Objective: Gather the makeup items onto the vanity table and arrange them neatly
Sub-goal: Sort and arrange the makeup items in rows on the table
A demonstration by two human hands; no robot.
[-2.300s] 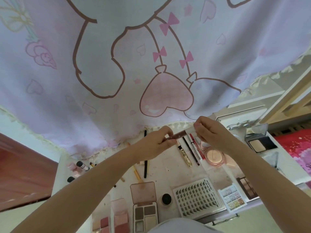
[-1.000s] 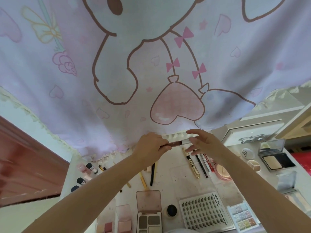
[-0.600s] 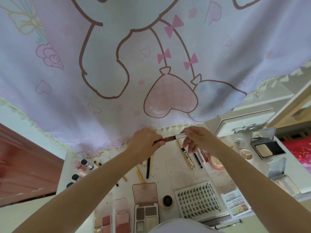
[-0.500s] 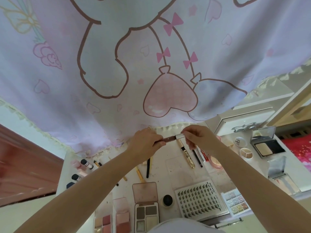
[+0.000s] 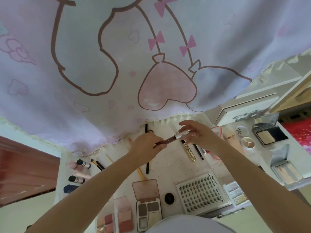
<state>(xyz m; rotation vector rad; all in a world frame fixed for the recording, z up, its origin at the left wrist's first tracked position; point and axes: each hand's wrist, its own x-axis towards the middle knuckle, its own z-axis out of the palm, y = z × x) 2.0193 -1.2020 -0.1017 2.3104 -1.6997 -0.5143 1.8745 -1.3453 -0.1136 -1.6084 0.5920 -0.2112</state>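
The head view looks down on a white desk [image 5: 176, 163] spread with makeup under a hanging curtain [image 5: 117, 64] printed with cartoon outlines and hearts. Both hands work above the desk's far middle. The left hand [image 5: 148, 148] has its fingers curled round the dark brown barrel of a lip tube [image 5: 165, 141], and the right hand [image 5: 197, 134] pinches the tube's silver cap end between thumb and fingertips, the other fingers loosely spread. The tube is held nearly level, clear of the desk, above a gold mascara [image 5: 189, 151] and a black pencil [image 5: 198, 151] that lie side by side just beneath. Nearer the person sit an open eyeshadow palette [image 5: 149, 211], a lash tray [image 5: 202, 193] and a small black pot [image 5: 169, 198]; small bottles [image 5: 79, 171] lie at the left edge, and a powder compact [image 5: 267, 136] stands open at the right. The step in hand looks like seating the cap on the tube before laying it down. To do it well, keep the barrel steady in the left hand, turn or push the cap straight along the tube's axis so it does not go on crooked, then lay the tube parallel to the mascara and pencil, in the bare strip beside them, without nudging either out of line.
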